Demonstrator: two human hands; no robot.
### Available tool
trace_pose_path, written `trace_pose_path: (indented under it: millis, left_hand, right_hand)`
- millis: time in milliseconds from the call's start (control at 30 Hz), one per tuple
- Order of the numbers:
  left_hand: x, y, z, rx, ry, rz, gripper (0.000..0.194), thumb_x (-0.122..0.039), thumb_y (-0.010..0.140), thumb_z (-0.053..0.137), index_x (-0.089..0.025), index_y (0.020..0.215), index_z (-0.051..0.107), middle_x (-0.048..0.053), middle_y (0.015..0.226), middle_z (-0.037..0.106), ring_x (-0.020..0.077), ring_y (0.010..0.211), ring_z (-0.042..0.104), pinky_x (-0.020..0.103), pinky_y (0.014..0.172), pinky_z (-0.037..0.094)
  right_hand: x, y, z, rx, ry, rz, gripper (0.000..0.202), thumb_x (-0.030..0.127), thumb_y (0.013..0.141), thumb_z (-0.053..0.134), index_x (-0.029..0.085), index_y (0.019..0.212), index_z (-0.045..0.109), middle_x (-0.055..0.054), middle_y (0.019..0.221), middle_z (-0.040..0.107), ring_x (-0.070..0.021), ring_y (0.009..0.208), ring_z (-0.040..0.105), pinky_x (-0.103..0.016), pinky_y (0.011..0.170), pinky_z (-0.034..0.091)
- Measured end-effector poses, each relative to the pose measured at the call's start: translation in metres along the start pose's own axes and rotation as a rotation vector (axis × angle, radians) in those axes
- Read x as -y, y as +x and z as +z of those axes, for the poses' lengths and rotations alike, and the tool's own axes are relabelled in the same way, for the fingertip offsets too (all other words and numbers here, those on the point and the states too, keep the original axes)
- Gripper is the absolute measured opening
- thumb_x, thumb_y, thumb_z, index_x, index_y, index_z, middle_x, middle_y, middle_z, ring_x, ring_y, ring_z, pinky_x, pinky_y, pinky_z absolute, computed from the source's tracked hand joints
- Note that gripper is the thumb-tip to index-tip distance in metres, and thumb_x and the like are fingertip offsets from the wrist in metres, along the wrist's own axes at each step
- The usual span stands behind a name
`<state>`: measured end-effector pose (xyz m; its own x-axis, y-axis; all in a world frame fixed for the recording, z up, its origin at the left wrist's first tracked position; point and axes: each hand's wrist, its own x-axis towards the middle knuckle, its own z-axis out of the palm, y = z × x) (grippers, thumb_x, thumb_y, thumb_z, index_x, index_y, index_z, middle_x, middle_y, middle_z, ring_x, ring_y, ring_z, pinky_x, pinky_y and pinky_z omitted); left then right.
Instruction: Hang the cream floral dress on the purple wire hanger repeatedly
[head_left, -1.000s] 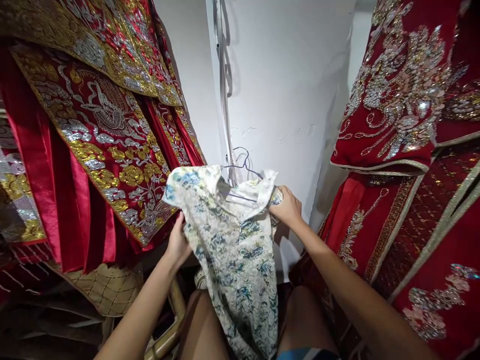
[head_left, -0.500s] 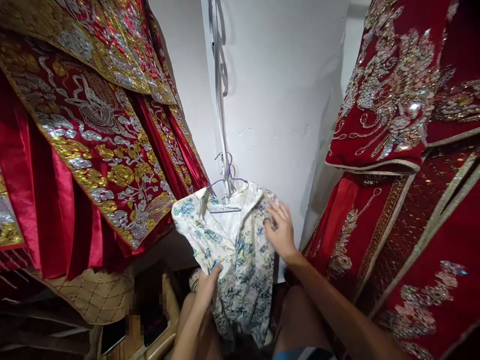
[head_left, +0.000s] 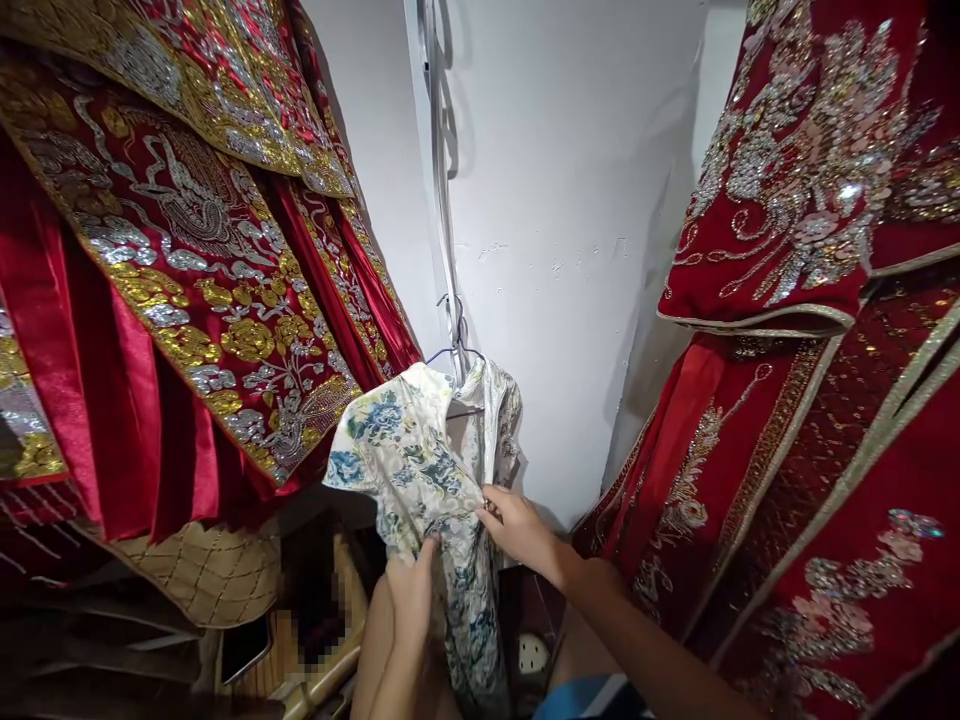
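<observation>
A white dress with blue and green flowers (head_left: 420, 450) hangs in front of me on a thin purple hanger (head_left: 456, 352). It is turned partly sideways, its neckline open. My left hand (head_left: 411, 585) is closed on the cloth at the dress's left side, the thumb lying on top. Higher up, my right hand (head_left: 517, 530) pinches the front edge of the dress near its middle. Part of the lower dress falls between my knees.
The hanger hangs from a white upright strip (head_left: 439, 180) on the wall (head_left: 570, 150). Red gowns with gold and silver embroidery (head_left: 247, 340) hang at left, a beaded red gown (head_left: 787, 190) at right. A phone (head_left: 246, 648) lies on a wooden seat (head_left: 330, 680) at lower left.
My right hand has moved from the dress's right shoulder down and left to its front edge, which it now pinches. The dress has turned and its right side is drawn inward.
</observation>
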<state>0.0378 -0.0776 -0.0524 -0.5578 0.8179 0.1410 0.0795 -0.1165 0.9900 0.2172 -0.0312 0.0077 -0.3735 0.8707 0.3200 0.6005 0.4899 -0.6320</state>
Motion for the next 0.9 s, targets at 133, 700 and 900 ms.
trace_pose_path:
  millis: [133,700,900]
  left_hand:
    - [0.007,-0.032,0.006,-0.403,0.112,0.326,0.065,-0.042,0.079,0.069,-0.019,0.134,0.042,0.018,0.139,0.044,0.0339,0.132,0.046,0.051,0.112,0.038]
    - [-0.041,0.007,0.053,0.375,0.174,0.441,0.013,-0.031,0.084,0.059,-0.022,0.076,0.057,0.001,0.072,0.061,0.0181,0.070,0.059,0.027,0.068,0.045]
    - [-0.030,0.003,0.048,0.432,0.360,0.543,0.014,-0.022,0.084,0.054,-0.022,0.071,0.049,0.000,0.068,0.054,0.0177,0.065,0.052,0.027,0.064,0.040]
  right_hand:
    - [0.001,-0.014,0.008,-0.045,0.119,-0.044,0.016,0.022,0.095,0.044,0.023,0.081,0.050,-0.002,0.079,0.060,-0.0189,0.074,0.055,-0.029,0.068,0.039]
    - [0.027,0.039,-0.067,0.239,-0.223,-0.352,0.034,0.008,0.086,0.048,0.022,0.116,0.054,-0.002,0.079,0.061,-0.0187,0.071,0.053,-0.025,0.061,0.028]
    - [0.020,0.068,-0.085,0.040,-0.190,-0.334,0.025,0.003,0.087,0.038,0.021,0.098,0.053,-0.003,0.083,0.058,-0.0172,0.074,0.053,-0.025,0.064,0.032]
